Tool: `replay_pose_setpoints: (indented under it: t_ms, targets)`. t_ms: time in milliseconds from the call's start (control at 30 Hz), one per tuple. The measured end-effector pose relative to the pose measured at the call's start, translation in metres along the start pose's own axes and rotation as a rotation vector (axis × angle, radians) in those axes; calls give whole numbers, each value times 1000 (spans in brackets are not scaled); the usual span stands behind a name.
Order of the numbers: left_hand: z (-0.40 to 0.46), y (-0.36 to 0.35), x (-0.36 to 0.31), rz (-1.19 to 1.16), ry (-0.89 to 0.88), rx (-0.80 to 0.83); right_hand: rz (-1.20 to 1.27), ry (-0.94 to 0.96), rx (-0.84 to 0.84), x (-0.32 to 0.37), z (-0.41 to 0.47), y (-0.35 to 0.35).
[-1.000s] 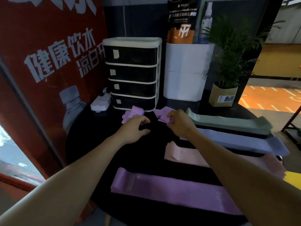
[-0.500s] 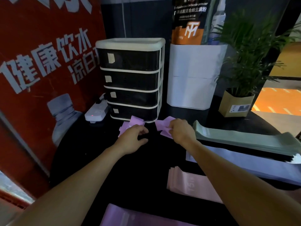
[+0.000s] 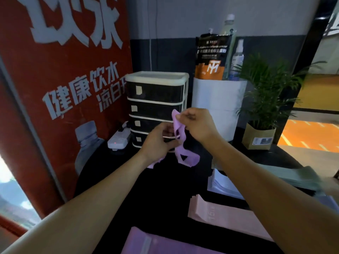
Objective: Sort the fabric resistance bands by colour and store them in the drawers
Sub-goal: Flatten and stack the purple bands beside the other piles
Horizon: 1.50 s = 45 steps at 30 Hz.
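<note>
Above the black tabletop (image 3: pixel 113 173), a purple fabric resistance band (image 3: pixel 178 138) hangs crumpled between both hands, in front of the black four-drawer cabinet with cream frame (image 3: pixel 156 107). Right hand (image 3: pixel 198 123) pinches its upper end, fingers (image 3: pixel 180 116) clamped together; left hand (image 3: pixel 159 142) curls around its middle. Flat pink (image 3: pixel 229 219), lilac (image 3: pixel 222 184) and purple (image 3: pixel 156 244) bands lie nearer.

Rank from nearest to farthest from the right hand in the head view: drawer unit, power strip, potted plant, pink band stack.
From the right hand:
1. Drawer unit, just behind it, slightly left.
2. Potted plant on the right and power strip on the left: too close to call.
3. Pink band stack, low, near the camera.
</note>
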<state>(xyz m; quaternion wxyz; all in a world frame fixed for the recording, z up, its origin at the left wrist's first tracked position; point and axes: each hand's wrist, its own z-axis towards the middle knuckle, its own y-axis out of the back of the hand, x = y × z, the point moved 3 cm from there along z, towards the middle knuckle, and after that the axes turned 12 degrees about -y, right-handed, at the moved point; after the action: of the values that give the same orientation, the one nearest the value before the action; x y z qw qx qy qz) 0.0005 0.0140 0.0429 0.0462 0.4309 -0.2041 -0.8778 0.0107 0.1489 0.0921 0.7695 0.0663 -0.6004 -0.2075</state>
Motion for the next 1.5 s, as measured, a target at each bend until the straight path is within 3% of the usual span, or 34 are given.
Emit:
replay_pose_setpoints:
  t_ms: [367,800,900,1033,1133,1267,1367,1500]
  targets:
    - [-14,46,-39,273,-105,-74,63,47,-75,40,-23,20]
    - [-27,69,-52,146,-52,-137,-66,-6,54,33,-41,15]
    - [-27,71,-51,186,-53,-163,-140,23,127,30,-46,16]
    - [-25,83,-51,243,-8,-292,-247,-11,411,19,-55,16]
    - [-27,91,-47,300,39,-339,-521,52,313,7,-55,20]
    - [-35,88,-43,388,25,-288,-626,96,39,-3,-48,26]
    - [-38,86,-40,304,52,-217,-573,73,-106,-1,-45,30]
    - [-44,77,-40,101,222,190,-418,131,-94,15,-46,26]
